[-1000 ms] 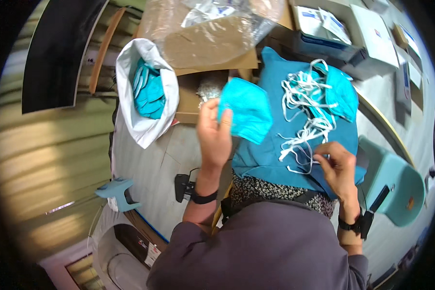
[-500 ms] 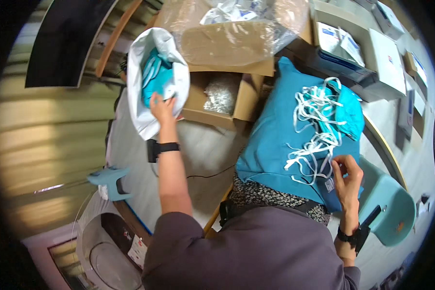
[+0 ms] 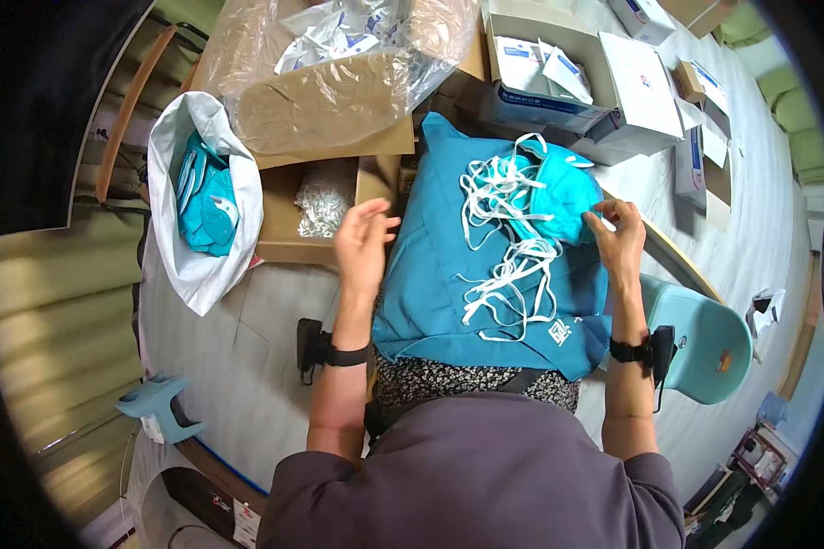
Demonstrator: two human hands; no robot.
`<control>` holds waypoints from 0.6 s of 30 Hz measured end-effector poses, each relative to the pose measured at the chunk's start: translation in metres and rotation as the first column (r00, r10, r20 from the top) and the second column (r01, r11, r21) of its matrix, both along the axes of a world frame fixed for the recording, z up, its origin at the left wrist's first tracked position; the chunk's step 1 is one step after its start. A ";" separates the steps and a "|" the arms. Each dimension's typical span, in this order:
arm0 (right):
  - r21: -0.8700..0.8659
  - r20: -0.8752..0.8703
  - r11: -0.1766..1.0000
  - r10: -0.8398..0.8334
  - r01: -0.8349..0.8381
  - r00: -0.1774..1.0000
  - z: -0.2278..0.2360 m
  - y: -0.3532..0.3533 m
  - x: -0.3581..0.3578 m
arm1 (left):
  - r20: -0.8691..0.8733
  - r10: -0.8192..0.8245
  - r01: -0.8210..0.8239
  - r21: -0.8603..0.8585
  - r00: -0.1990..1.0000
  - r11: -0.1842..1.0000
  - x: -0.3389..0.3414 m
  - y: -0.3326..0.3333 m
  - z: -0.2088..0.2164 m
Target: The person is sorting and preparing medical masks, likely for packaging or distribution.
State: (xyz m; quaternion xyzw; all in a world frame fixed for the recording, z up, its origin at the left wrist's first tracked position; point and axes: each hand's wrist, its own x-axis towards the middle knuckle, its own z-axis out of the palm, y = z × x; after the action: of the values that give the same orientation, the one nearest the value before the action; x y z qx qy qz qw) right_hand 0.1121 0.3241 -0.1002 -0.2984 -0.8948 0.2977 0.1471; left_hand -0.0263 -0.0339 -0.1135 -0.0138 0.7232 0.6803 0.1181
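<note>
A teal cloth [image 3: 421, 274] lies across my lap. On it rests a pile of turquoise fabric pieces [image 3: 563, 197] with long white straps [image 3: 513, 284] tangled along their left side. My right hand [image 3: 619, 236] is at the pile's right edge, thumb and fingertips closed on the rim of a turquoise piece. To the left of the cloth my left hand [image 3: 363, 245] hovers with nothing in it, its fingers apart. A white bag [image 3: 160, 197] at the far left gapes wide, with more turquoise pieces [image 3: 209, 210] inside.
Beyond my left hand is a cardboard box [image 3: 288, 249] holding clear crinkled packets [image 3: 325, 203]. Behind it stands a plastic-lined carton [image 3: 320, 114] with white packets. White boxes [image 3: 636, 101] cluster at the back right. A light blue stool [image 3: 705, 352] is right of me.
My left hand has left the white bag and come right, to beside the teal cloth, empty. My right hand has moved up from the straps to the turquoise pile's edge. The view has shifted right.
</note>
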 end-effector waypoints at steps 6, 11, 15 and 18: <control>-0.086 -0.053 0.996 0.009 -0.014 0.999 -0.002 -0.013 -0.006 | -0.135 -0.246 0.244 -0.028 0.960 0.969 0.002 0.062 0.016; -0.357 -0.095 0.930 0.060 -0.090 0.994 0.005 -0.020 -0.001 | -0.300 -0.381 0.365 -0.109 0.875 0.925 0.005 0.104 0.041; -0.315 -0.395 0.872 0.238 -0.375 0.887 0.054 -0.037 0.016 | -0.440 -0.457 0.431 -0.163 0.773 0.887 0.004 0.110 0.070; -0.154 -0.557 0.888 0.283 -0.432 0.781 0.075 -0.037 0.022 | -0.497 -0.592 0.625 -0.121 0.635 0.771 0.008 0.109 0.095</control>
State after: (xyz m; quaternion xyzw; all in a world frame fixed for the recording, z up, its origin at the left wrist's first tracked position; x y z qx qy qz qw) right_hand 0.1339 0.2874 -0.0254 -0.0470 -0.8117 0.5102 0.2806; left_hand -0.0184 0.0748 -0.0186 0.4139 0.6679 0.6011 0.1458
